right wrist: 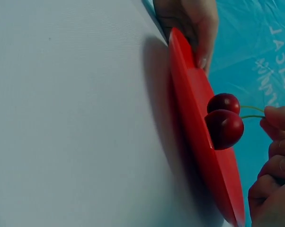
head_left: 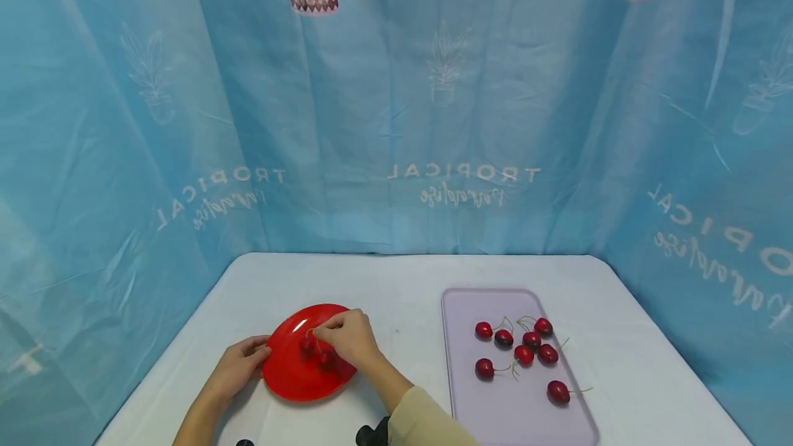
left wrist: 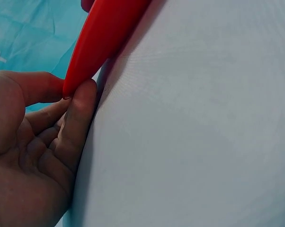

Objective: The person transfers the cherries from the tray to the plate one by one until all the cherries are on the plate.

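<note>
A round red plate (head_left: 296, 384) is on the left part of the white table. My left hand (head_left: 237, 367) pinches its left rim; in the left wrist view the thumb and a finger (left wrist: 81, 106) meet at the plate edge. Over the plate, my right hand (head_left: 353, 339) pinches the green stems of two dark red cherries between thumb and fingertip. The right wrist view has the nearer cherry (right wrist: 225, 129) and the farther cherry (right wrist: 223, 103) hanging from those stems, right at the plate's surface.
To the right lies a pale purple tray (head_left: 461, 405) bearing several cherries with stems, among them a cherry (head_left: 558, 392) near its right edge. A blue printed curtain (head_left: 403, 122) encloses the white table (head_left: 409, 281) at the back and sides.
</note>
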A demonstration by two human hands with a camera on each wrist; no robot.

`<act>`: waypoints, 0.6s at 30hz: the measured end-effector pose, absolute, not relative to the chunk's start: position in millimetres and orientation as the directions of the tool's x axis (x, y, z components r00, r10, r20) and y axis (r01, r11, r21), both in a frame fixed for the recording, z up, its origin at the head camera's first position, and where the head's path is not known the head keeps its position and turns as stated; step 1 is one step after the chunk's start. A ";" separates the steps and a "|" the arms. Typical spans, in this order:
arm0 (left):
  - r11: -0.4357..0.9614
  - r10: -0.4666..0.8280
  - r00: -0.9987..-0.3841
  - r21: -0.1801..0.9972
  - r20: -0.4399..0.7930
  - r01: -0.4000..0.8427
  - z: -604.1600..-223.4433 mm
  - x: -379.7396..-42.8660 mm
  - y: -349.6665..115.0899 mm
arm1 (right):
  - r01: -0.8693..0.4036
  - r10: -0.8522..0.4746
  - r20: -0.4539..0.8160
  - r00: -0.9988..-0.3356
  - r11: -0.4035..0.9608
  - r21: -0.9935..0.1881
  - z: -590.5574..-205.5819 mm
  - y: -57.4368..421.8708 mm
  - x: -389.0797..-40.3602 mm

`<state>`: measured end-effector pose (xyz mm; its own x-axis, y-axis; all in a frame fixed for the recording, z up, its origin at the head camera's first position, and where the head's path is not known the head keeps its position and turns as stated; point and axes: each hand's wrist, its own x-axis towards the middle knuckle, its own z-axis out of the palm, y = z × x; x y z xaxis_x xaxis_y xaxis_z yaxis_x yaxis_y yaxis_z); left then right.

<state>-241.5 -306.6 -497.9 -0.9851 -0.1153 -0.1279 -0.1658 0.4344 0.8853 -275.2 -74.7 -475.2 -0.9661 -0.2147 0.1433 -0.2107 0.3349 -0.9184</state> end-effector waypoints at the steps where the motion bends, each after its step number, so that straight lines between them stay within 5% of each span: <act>1: 0.434 -0.114 -0.985 0.885 -0.130 -0.167 -498.7 -242.5 -305.4 | -0.212 -0.214 0.143 -0.966 0.345 -0.914 -476.9 -74.5 -275.1; 18: 0.461 -0.111 -0.987 0.873 -0.117 -0.156 -497.0 -241.9 -304.3 | -0.357 -0.315 0.201 -0.928 0.586 -0.728 -486.7 -77.4 -269.2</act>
<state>-241.9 -304.3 -497.0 -0.9869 -0.1112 -0.1172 -0.1557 0.4615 0.8734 -269.2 -77.4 -486.7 -0.9275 -0.3153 0.2006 -0.3566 0.5862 -0.7275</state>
